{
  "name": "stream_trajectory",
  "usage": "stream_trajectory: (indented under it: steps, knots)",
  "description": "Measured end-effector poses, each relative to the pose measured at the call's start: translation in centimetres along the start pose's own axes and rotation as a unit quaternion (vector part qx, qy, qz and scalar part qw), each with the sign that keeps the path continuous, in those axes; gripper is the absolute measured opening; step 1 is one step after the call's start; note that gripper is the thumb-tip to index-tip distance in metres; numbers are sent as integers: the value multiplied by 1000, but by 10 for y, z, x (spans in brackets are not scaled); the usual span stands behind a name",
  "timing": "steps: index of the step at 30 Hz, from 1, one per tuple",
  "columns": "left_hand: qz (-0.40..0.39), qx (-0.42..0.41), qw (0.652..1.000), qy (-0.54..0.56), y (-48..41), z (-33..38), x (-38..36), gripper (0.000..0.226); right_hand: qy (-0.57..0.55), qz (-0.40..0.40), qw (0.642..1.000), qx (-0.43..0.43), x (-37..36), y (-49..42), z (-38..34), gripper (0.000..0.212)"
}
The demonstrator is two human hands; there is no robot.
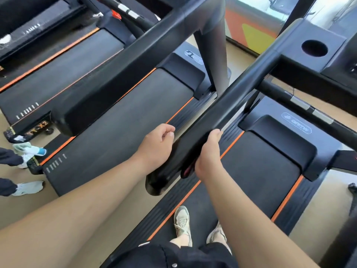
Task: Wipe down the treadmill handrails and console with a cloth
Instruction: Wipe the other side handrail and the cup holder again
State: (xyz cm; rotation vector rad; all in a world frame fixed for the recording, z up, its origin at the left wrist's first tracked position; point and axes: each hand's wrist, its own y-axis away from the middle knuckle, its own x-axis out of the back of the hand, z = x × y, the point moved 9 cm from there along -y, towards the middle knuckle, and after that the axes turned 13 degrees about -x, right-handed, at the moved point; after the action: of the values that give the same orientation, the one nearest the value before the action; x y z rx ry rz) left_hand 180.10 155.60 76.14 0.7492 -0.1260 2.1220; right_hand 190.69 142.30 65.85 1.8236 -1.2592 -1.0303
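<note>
— Where is the cloth (187,170)?

— Under the right hand (207,155). Only a dark fold with a red edge shows, peeking out below the heel of the palm, against the near end of the handrail (237,97). The rest is hidden by the hand.

— And how does that hand sit?

— It comes at the rail from the right side, fingers curled over the top of it, so it grips the handrail with the fabric caught between palm and rail.

— The left hand (156,146)?

— Just beside the same rail, on its left edge, level with the right one. Its fingers are loosely curled, thumb near the forefinger, and nothing is in it. Whether it touches the rail I cannot tell.

— Where does the rail lead?

— Diagonally up and right to the console (301,60), which has a round cup hole (314,48) in its top. That end is well apart from both hands.

— Anything else?

— The person's pale shoes (181,222) stand on the belt (257,171), between orange side stripes. A neighbouring treadmill (123,120) lies to the left, and beyond it, on the floor, another person's white trainers (29,187).
</note>
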Motion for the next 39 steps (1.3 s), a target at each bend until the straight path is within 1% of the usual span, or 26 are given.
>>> stream_trajectory:
  steps: [2, 5, 7, 9, 13, 16, 19, 22, 27, 30, 32, 34, 36, 37, 39]
  knots:
    - [-6, -8, 1000, -2, -5, 6, -7, 30, 42, -8, 999, 9, -17, 38, 10, 65]
    - [-11, -22, 1000, -8, -15, 18, -19, 30, 97, 5, 992, 80, -28, 85, 26, 60]
    - [-25, -29, 999, -20, -25, 25, -27, 29, 137, -17, 982, 129, -31, 92, 23, 60]
    - [-29, -31, 999, -33, -34, 29, -29, 29, 151, -20, 978, 144, -29, 78, 1, 59]
    - [-46, -31, 997, -50, -53, 38, -34, 29, 149, 14, 978, 145, -19, 47, -75, 58]
    - [-54, -28, 997, -52, -73, 54, -44, 30, 181, 38, 971, 148, -4, 18, -127, 63]
    - [-54, -23, 997, -44, -92, 70, -58, 31, 180, 28, 974, 137, 7, -3, -162, 67]
    - [-50, -7, 998, -45, -105, 77, -70, 30, 148, 9, 982, 121, 7, -4, -162, 64]
    - [-17, 12, 998, -56, -114, 85, -74, 31, 164, -29, 978, 122, -3, 25, -123, 64]
    - [6, 21, 998, -53, -118, 93, -77, 34, 160, -19, 980, 121, 2, 10, -164, 62]
    - [17, 22, 999, -45, -119, 98, -82, 33, 170, 6, 975, 140, 7, -2, -206, 62]
    - [26, 21, 999, -40, -119, 102, -86, 33, 203, 23, 964, 169, 9, -5, -227, 66]
    - [34, 18, 998, -53, -118, 107, -90, 34, 235, 31, 950, 205, 12, 1, -225, 70]
    - [40, 10, 997, -70, -116, 111, -92, 34, 243, 34, 945, 217, 18, 3, -217, 68]
    - [63, -30, 990, -119, -110, 127, -94, 33, 246, 21, 947, 208, 34, 10, -200, 60]
